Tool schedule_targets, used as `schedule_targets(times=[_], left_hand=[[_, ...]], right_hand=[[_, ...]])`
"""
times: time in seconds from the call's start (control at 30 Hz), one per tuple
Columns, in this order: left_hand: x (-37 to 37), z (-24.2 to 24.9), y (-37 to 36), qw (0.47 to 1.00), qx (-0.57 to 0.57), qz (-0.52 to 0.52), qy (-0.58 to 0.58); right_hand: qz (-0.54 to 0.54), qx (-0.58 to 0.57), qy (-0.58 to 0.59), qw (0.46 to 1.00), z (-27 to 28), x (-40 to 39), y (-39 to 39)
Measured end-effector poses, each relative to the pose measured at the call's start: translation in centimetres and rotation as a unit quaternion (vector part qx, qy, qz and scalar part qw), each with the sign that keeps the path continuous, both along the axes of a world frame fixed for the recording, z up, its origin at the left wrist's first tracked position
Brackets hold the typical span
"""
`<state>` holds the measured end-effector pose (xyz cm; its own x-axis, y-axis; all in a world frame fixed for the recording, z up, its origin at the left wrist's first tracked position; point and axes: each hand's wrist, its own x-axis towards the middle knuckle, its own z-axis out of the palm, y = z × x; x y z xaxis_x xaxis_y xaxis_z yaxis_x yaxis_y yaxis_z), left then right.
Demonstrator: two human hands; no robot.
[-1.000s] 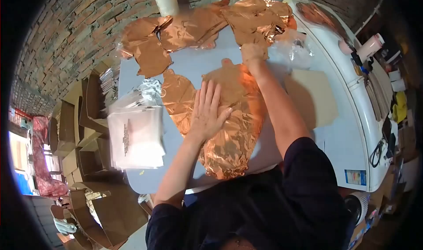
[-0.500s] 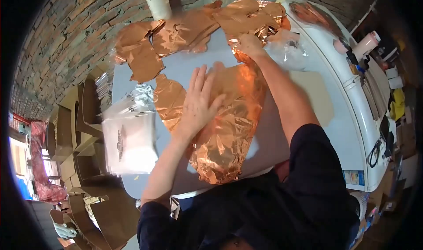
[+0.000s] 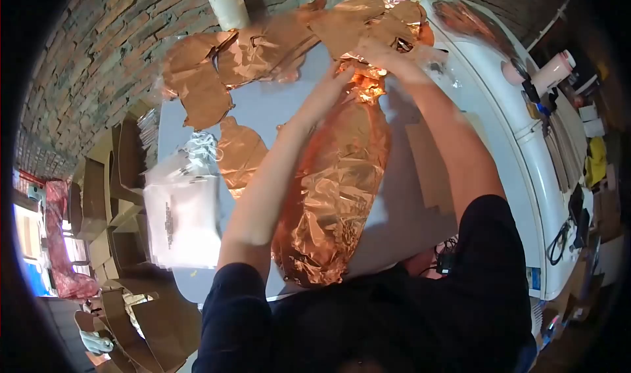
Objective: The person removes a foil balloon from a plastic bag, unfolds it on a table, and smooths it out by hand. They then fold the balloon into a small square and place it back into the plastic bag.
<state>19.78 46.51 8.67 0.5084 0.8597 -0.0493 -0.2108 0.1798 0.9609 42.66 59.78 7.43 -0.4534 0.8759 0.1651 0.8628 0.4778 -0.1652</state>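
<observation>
A long, flat, creased copper-coloured foil balloon (image 3: 345, 169) lies lengthwise over the table, its rounded, wrinkled end near my body. Its far end is bunched up and shiny. My left hand (image 3: 332, 84) grips that far end from the left, fingers closed at the foil's edge, forearm lying across the balloon's left side. My right hand (image 3: 381, 56) is closed on the same bunched end from the right; its fingertips are partly hidden. Just beyond my hands lies a pile of copper foil balloons (image 3: 348, 28). Another flat foil piece (image 3: 240, 153) sits left of my left forearm.
More foil pieces (image 3: 197, 77) cover the far left of the grey table (image 3: 282, 100). Clear plastic bags (image 3: 181, 222) are stacked at the left edge, beside cardboard boxes (image 3: 125, 169). Brown card (image 3: 427, 163) lies right of my right forearm. A white appliance (image 3: 506, 110) borders the right side.
My left hand has moved from lying flat on the middle of the balloon up to its far end, beside my right hand. The balloon's far end is more bunched, and its near end has shifted slightly left.
</observation>
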Motion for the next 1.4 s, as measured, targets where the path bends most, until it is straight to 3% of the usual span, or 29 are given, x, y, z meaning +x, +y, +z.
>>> schedule_targets(times=[0.17, 0.27, 0.33, 0.43, 0.47, 0.57, 0.6, 0.67, 0.77, 0.8, 0.9, 0.93, 0.97, 1.03, 1.07, 1.17, 1.2, 1.27, 1.33, 1.4], left_hand=[[1.9, -1.4, 2.4, 0.993, -0.081, 0.011, -0.090], [2.7, -4.4, 6.0, 0.968, -0.143, -0.024, -0.204], [3.4, -4.9, 6.9, 0.969, -0.105, -0.037, -0.222], [4.5, -5.5, 8.2, 0.973, -0.131, 0.002, -0.191], [4.8, -5.7, 8.5, 0.973, -0.153, 0.025, -0.171], [4.7, -4.0, 7.8, 0.986, -0.077, 0.132, -0.074], [4.6, -3.5, 7.8, 0.988, -0.067, 0.136, -0.040], [4.4, -2.3, 7.6, 0.988, -0.046, 0.145, 0.028], [4.5, -2.7, 9.4, 0.948, 0.181, 0.237, 0.110], [4.6, -2.4, 10.4, 0.953, 0.192, 0.224, 0.073], [4.7, -0.2, 13.6, 0.949, 0.255, 0.185, -0.008], [4.7, 1.3, 13.9, 0.939, 0.296, 0.173, -0.016], [4.6, 2.8, 14.1, 0.928, 0.337, 0.160, -0.024], [3.4, 7.8, 10.8, 0.968, 0.223, 0.113, -0.034], [2.8, 9.4, 9.7, 0.982, 0.164, 0.089, -0.039], [1.4, 10.4, 10.6, 0.974, 0.176, -0.010, -0.141], [0.8, 13.2, 6.7, 0.987, 0.123, 0.029, -0.101], [-3.2, 12.6, 8.2, 0.936, 0.351, 0.000, 0.040], [-6.8, 12.8, 8.4, 0.907, 0.403, 0.022, 0.121], [-9.5, 14.0, 5.3, 0.940, 0.294, 0.099, 0.141]], right_hand=[[-0.001, -0.109, 0.222, 0.969, 2.6, -1.3, -3.6], [0.064, -0.149, 0.274, 0.948, 2.7, -2.0, -5.3], [0.067, -0.210, 0.305, 0.927, 2.8, -2.8, -6.6], [0.012, -0.278, 0.173, 0.945, 4.6, -3.7, -9.3], [0.044, -0.288, 0.197, 0.936, 3.6, -3.3, -8.8], [0.037, -0.272, 0.160, 0.948, 3.5, -3.4, -9.4], [0.024, -0.231, 0.063, 0.971, 3.1, -3.7, -8.8], [0.019, -0.170, 0.000, 0.985, 2.3, -3.7, -8.0], [0.000, -0.088, -0.016, 0.996, -0.1, -3.3, -6.2], [-0.008, -0.063, -0.008, 0.998, -0.7, -3.1, -5.3], [0.067, -0.012, -0.334, 0.940, -0.8, -3.3, -2.5], [-0.038, -0.047, -0.172, 0.983, -1.3, -3.4, -1.5], [-0.070, -0.045, -0.105, 0.991, -1.8, -3.1, -1.0], [-0.135, -0.038, 0.030, 0.990, -0.6, -3.4, -1.6], [-0.100, -0.091, 0.096, 0.986, -1.6, -2.3, 0.7], [-0.143, -0.199, 0.297, 0.923, -0.7, -1.7, -0.5], [-0.151, -0.190, 0.352, 0.904, -0.8, -1.7, 0.2], [-0.172, -0.153, 0.452, 0.862, -0.8, -1.9, 2.1], [-0.188, -0.124, 0.539, 0.812, -0.6, -1.9, 4.4], [-0.197, -0.109, 0.612, 0.758, -0.7, -1.3, 6.2]])
